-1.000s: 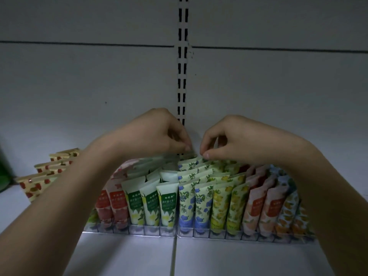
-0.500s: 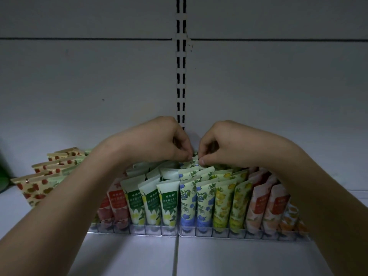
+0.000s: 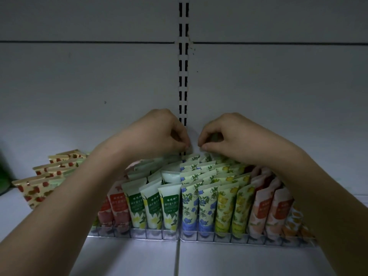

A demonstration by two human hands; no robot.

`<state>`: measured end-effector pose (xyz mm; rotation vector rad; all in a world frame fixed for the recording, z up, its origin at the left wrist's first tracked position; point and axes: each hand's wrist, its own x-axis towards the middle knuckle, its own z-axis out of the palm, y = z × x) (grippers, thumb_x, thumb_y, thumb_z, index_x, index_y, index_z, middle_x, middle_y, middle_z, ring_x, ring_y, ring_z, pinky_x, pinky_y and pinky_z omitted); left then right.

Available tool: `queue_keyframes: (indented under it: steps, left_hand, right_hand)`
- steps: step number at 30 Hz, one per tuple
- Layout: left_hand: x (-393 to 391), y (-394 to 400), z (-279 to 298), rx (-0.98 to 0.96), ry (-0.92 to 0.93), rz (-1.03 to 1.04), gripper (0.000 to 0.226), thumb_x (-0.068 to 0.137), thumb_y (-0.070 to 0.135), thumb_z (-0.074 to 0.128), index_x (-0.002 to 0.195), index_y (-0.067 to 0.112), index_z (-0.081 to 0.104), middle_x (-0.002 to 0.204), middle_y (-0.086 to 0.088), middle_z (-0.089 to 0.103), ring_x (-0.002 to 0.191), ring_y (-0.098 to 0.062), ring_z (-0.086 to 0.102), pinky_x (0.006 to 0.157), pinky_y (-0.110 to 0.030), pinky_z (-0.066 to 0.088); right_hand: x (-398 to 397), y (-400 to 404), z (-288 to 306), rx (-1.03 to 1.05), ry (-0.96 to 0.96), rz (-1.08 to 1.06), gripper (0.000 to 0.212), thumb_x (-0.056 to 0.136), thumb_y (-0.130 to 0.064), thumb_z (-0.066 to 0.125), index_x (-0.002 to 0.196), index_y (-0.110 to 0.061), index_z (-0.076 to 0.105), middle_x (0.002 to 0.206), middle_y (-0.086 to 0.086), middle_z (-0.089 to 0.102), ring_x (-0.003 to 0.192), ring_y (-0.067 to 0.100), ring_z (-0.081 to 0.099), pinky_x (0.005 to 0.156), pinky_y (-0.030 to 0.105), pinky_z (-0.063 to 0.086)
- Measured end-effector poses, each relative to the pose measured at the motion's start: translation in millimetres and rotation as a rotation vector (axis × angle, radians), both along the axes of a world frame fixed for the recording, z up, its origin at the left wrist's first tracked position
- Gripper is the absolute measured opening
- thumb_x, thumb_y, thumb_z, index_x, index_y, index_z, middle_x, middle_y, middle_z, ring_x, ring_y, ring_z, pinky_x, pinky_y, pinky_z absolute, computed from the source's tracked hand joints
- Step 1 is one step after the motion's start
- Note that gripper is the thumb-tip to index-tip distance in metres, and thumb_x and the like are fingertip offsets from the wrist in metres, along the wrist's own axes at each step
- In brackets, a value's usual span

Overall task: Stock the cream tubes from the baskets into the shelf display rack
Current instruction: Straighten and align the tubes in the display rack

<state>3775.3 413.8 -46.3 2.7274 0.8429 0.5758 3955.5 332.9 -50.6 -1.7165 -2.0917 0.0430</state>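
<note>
Cream tubes stand in rows in a clear display rack (image 3: 229,239) on the white shelf: red (image 3: 117,206), green-and-white (image 3: 169,206), blue floral (image 3: 188,206), yellow (image 3: 223,208) and peach (image 3: 278,206). My left hand (image 3: 159,132) and my right hand (image 3: 229,134) hover close together over the back of the blue floral row (image 3: 191,157). Both have fingertips curled against the thumbs. A sliver of wall shows between the hands, and I see nothing held in either. My forearms hide the rack's outer columns.
A separate batch of strawberry-print tubes (image 3: 35,188) leans at the left of the shelf. A dark green object (image 3: 4,176) sits at the far left edge. A slotted upright (image 3: 183,76) runs down the back wall behind the hands.
Both hands pinched the top of a back-row blue floral tube before. They have lifted slightly off the tube tops and moved a little apart.
</note>
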Motion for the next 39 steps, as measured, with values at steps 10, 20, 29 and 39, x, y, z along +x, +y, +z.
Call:
queue_keyframes:
  steps: [10,20,29,39]
  left_hand:
    - [9.7,1.1,-14.8,0.111,0.153,0.107,0.01,0.081,0.037,0.071,0.09,0.036,0.076,0.083,0.02,0.071,0.076,-0.001,0.064,0.079,-0.033,0.055]
    - [9.4,5.3,-15.2,0.074,0.135,0.066,0.011,0.081,0.036,0.072,0.091,0.035,0.076,0.084,0.021,0.071,0.079,0.0,0.064,0.081,-0.033,0.055]
    - [-13.8,-8.2,3.1,0.053,-0.121,0.009,0.012,0.088,0.03,0.066,0.094,0.027,0.075,0.077,0.022,0.064,0.069,0.014,0.056,0.064,-0.001,0.04]
    - [-96.9,-47.6,-40.9,-0.061,-0.444,0.061,0.007,0.085,0.03,0.068,0.087,0.032,0.074,0.072,0.024,0.064,0.061,0.006,0.055,0.056,-0.006,0.041]
  right_hand:
    - [-10.1,1.6,-9.3,-0.029,-0.119,-0.049,0.005,0.085,-0.029,0.068,0.086,-0.029,0.073,0.083,-0.015,0.069,0.078,0.003,0.063,0.076,0.034,0.055]
    - [-10.5,3.9,-10.7,0.029,-0.141,-0.078,0.005,0.083,-0.031,0.071,0.08,-0.028,0.071,0.077,-0.015,0.067,0.074,0.002,0.062,0.073,0.034,0.055]
    - [-25.9,-31.6,21.7,0.114,0.028,-0.012,0.01,0.086,-0.04,0.063,0.081,-0.036,0.07,0.066,-0.031,0.061,0.059,-0.001,0.059,0.052,0.011,0.04]
    - [-95.4,-38.6,23.2,-0.184,-0.074,0.009,0.004,0.087,-0.034,0.068,0.085,-0.034,0.071,0.078,-0.021,0.067,0.057,-0.007,0.057,0.047,0.011,0.041]
